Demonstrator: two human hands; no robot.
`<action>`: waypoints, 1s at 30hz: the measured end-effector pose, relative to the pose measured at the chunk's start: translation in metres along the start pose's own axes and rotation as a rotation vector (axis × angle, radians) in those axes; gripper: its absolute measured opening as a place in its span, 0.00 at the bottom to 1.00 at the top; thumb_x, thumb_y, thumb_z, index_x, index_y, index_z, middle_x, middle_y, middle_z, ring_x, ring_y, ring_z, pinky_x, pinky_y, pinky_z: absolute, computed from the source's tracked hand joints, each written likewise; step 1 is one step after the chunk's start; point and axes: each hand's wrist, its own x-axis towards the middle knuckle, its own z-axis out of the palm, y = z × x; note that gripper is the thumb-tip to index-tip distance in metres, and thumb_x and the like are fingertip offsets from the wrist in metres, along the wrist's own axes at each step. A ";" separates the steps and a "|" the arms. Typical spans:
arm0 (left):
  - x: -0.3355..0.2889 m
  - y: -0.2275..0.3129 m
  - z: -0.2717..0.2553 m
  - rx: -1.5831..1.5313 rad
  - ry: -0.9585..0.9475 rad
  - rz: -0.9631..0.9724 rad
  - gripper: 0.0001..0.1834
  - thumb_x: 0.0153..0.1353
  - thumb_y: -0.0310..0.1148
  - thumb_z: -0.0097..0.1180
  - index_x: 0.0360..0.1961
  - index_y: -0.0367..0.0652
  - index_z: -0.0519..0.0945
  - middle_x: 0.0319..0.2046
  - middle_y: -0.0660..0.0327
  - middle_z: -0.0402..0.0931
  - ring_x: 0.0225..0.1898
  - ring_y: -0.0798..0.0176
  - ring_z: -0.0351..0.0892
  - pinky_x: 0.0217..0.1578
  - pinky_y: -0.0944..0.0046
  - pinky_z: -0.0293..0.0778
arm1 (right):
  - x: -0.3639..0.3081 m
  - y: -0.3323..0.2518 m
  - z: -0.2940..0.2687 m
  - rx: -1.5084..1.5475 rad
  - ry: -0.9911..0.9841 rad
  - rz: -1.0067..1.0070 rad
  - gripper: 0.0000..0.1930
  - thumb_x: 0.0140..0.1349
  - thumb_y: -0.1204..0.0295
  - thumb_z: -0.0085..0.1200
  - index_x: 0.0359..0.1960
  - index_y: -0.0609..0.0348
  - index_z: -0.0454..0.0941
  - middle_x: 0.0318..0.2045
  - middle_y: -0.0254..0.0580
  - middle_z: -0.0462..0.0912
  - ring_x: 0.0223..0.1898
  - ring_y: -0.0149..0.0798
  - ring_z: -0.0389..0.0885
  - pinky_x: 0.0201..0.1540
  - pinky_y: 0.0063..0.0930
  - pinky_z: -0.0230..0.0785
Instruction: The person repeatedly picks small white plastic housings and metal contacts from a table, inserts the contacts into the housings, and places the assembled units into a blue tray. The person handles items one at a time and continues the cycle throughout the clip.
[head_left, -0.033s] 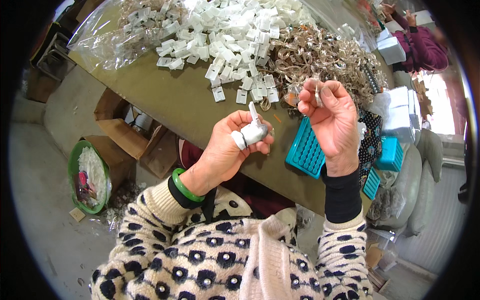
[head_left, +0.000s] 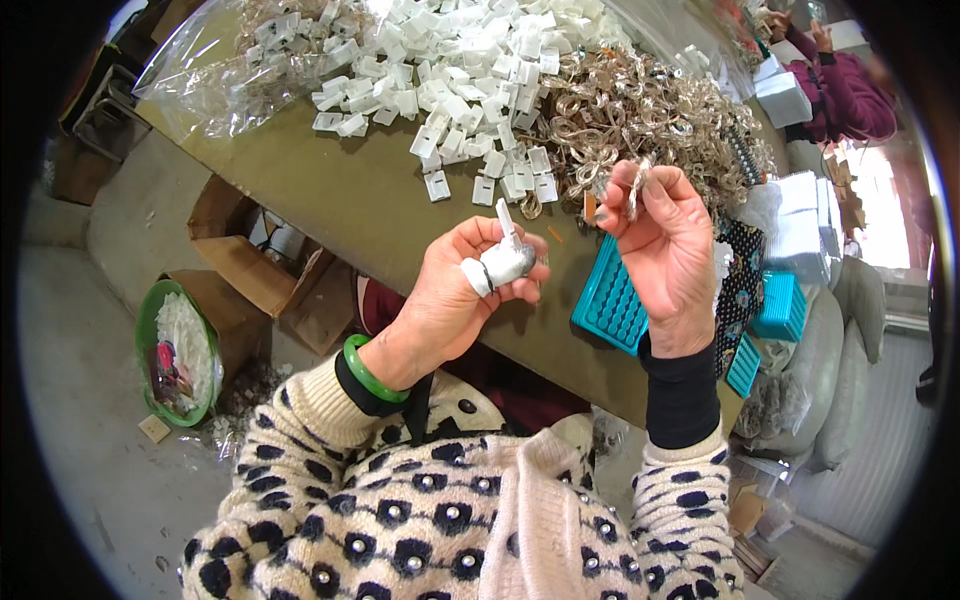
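Note:
My left hand (head_left: 450,290) is closed above the table's near edge, thumb against the curled fingers. A white wrap (head_left: 495,268) with a dark band and a greyish tip covers the thumb. Up from it sticks a slim white piece (head_left: 505,217); whether it is gripped or fixed to the wrap I cannot tell. Farther right, my right hand (head_left: 668,245) is raised, pinching a small looped bundle of clear brownish cord (head_left: 637,190) between thumb and fingers. Behind that hand spreads a heap of similar looped cords (head_left: 650,115). White plastic cases (head_left: 470,90) lie piled left of the heap.
A turquoise tray (head_left: 607,300) with round cups lies below my right hand. More turquoise trays (head_left: 778,308) and white stacks (head_left: 800,230) stand right. On the floor at left are an open cardboard box (head_left: 240,275) and a green basin (head_left: 155,310). Another person (head_left: 850,95) sits far right.
The cord bundle in my right hand has turned slightly and shows more of its strands. My left hand has hardly moved.

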 end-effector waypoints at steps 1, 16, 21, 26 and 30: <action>0.000 0.001 0.001 0.008 0.008 0.022 0.13 0.64 0.33 0.61 0.45 0.39 0.75 0.48 0.53 0.79 0.43 0.60 0.83 0.39 0.65 0.81 | -0.006 0.003 -0.001 0.048 -0.022 0.012 0.04 0.68 0.75 0.54 0.40 0.62 0.76 0.41 0.51 0.83 0.42 0.45 0.84 0.41 0.37 0.80; -0.008 0.004 0.014 0.065 -0.026 0.099 0.11 0.62 0.26 0.62 0.42 0.40 0.73 0.39 0.51 0.80 0.38 0.58 0.85 0.37 0.61 0.84 | -0.068 0.032 0.011 -0.111 0.071 0.020 0.14 0.60 0.80 0.58 0.47 0.60 0.71 0.38 0.40 0.74 0.26 0.28 0.67 0.31 0.27 0.63; -0.006 -0.004 0.019 0.145 0.006 0.154 0.09 0.62 0.26 0.61 0.41 0.41 0.73 0.40 0.51 0.80 0.39 0.58 0.84 0.35 0.62 0.82 | -0.069 0.030 0.011 -0.030 0.067 0.071 0.12 0.63 0.83 0.55 0.47 0.61 0.71 0.33 0.34 0.75 0.27 0.25 0.69 0.29 0.26 0.66; -0.008 -0.006 0.020 0.329 -0.024 0.245 0.10 0.62 0.26 0.61 0.40 0.40 0.72 0.41 0.50 0.80 0.39 0.56 0.84 0.34 0.61 0.82 | -0.070 0.026 0.010 0.023 0.111 0.073 0.08 0.64 0.82 0.53 0.43 0.63 0.72 0.31 0.35 0.75 0.22 0.27 0.68 0.28 0.28 0.67; -0.009 -0.008 0.020 0.332 -0.020 0.234 0.09 0.63 0.27 0.60 0.40 0.40 0.72 0.43 0.49 0.80 0.37 0.56 0.84 0.33 0.62 0.81 | -0.075 0.027 0.012 0.042 0.082 0.101 0.07 0.64 0.81 0.53 0.43 0.62 0.73 0.30 0.35 0.74 0.22 0.27 0.68 0.28 0.28 0.66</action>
